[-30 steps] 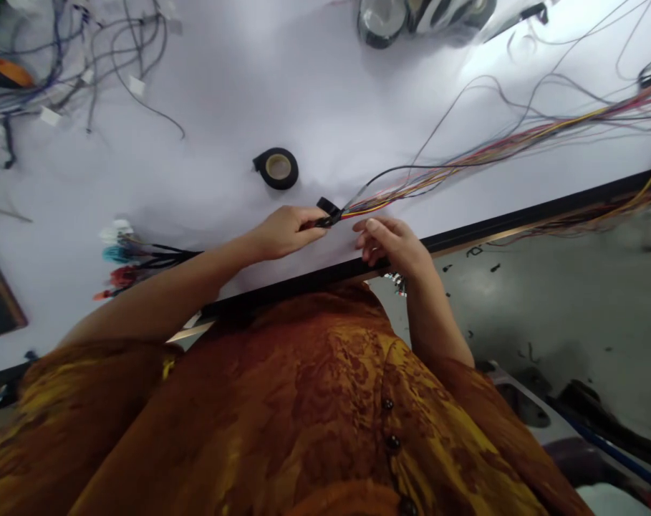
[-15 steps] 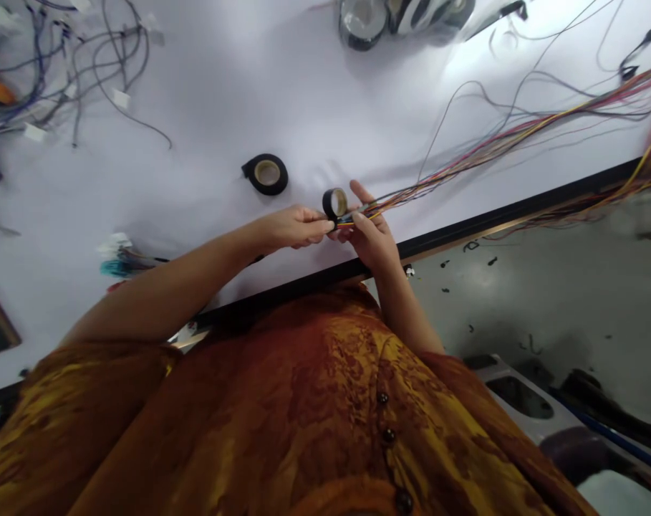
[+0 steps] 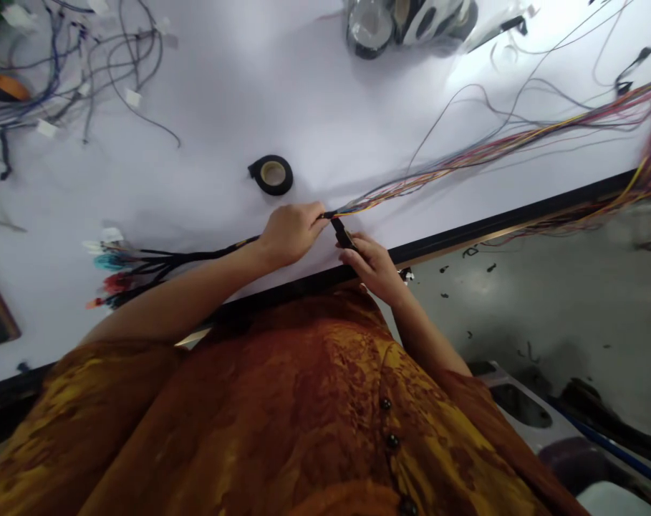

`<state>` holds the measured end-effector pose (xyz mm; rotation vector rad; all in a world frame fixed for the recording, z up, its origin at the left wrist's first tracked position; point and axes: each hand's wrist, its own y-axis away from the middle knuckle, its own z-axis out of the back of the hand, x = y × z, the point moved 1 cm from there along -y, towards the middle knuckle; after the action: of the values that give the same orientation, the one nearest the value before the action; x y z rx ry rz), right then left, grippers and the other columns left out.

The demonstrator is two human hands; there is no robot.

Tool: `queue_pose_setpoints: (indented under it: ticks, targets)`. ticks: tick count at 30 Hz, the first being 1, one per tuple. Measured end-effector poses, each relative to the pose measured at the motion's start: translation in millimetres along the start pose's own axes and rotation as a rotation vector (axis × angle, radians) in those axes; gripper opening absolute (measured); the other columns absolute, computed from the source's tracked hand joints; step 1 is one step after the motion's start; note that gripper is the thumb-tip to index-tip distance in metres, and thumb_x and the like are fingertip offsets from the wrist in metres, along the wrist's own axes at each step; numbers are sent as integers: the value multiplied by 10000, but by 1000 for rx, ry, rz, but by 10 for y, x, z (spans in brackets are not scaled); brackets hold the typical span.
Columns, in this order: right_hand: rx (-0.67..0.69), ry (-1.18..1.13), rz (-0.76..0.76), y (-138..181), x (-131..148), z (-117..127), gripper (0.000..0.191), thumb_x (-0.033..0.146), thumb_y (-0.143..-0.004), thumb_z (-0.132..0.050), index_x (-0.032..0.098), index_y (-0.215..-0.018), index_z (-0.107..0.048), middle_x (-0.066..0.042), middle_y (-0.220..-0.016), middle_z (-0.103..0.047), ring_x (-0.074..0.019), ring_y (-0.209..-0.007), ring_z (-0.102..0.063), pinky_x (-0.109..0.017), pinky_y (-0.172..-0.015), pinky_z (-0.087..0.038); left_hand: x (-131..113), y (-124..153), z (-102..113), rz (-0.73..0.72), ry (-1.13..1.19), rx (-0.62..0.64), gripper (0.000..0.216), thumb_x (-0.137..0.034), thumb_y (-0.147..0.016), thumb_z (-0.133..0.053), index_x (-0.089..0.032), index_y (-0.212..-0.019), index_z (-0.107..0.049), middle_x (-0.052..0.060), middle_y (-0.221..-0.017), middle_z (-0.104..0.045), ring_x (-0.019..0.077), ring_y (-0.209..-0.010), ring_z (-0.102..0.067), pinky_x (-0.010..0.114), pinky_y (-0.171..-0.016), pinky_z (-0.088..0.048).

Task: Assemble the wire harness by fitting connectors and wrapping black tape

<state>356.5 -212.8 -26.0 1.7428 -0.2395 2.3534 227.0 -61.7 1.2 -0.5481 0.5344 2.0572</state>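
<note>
Fingers of left hand point(image 3: 288, 232) are clenched around wire bundle point(image 3: 437, 173), held near front edge of white table point(image 3: 212, 172), wires spread rightward; black tape point(image 3: 342, 233) is pinched by right hand point(image 3: 376, 266), upper end at bundle; tape roll point(image 3: 287, 174) is laid flat beyond left hand

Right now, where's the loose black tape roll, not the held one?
The loose roll lies on the white table in the head view, slightly left of centre, just beyond the left hand gripping the wire bundle.
</note>
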Motion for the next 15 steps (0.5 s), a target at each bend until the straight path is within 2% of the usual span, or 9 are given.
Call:
queue_pose_setpoints:
  ticks: [2,4,6,8,10,12,15]
  targets:
    - [45,-122,-73,-37,176,19,370,510,-995,-540,192,-837,-642,-37,-841,-627,-129,-753,-580,-291,-742,-516,6,36,-85,-2,-92,16,301,-360,-1001,-460,-169,-996,-692,113,-937,-720,237,-854,-653,316,-705,-418]
    - [41,-339,-112,-167,312,42,366,566,-951,-592,208,-1005,-644,-15,-838,-640,-119,-742,-605,-268,-698,-539,12,61,-109,-29,-78,16,325,-375,-1011,-448,-170,-1067,-694,119,-1006,-732,241,-881,-664,317,-724,-430]
    - [20,-534,-142,-288,353,77,456,593,-877,-678,235,-1152,-616,-9,-899,-675,-130,-801,-650,-277,-725,-577,22,67,-71,-53,24,-6,332,-379,-1007,-454,-179,-1115,-696,103,-1013,-739,222,-884,-660,308,-746,-442]
    - [33,-623,-186,-317,282,126,463,575,-847,-718,234,-1147,-626,-18,-946,-701,-135,-826,-673,-299,-764,-599,31,49,6,-70,179,-2,319,-374,-984,-482,-180,-1103,-706,77,-969,-737,193,-847,-641,294,-744,-451]
    - [59,-639,-246,-256,127,175,387,547,-856,-715,206,-1030,-658,-36,-962,-715,-127,-790,-679,-289,-745,-601,31,8,93,-58,336,89,301,-366,-950,-514,-170,-1050,-720,58,-877,-711,166,-756,-604,283,-688,-444]
    - [3,-640,-301,-182,-54,196,340,508,-825,-752,196,-922,-657,-36,-983,-719,-115,-770,-677,-257,-709,-590,24,-45,172,7,455,253,318,-381,-938,-516,-172,-1046,-730,39,-752,-646,144,-633,-538,277,-595,-407]
    - [-104,-718,-327,-200,-244,128,405,426,-703,-850,241,-1001,-649,3,-1024,-706,-124,-853,-680,-265,-769,-590,13,-124,261,92,561,489,372,-440,-948,-501,-195,-1091,-742,10,-600,-498,119,-494,-393,277,-501,-312]
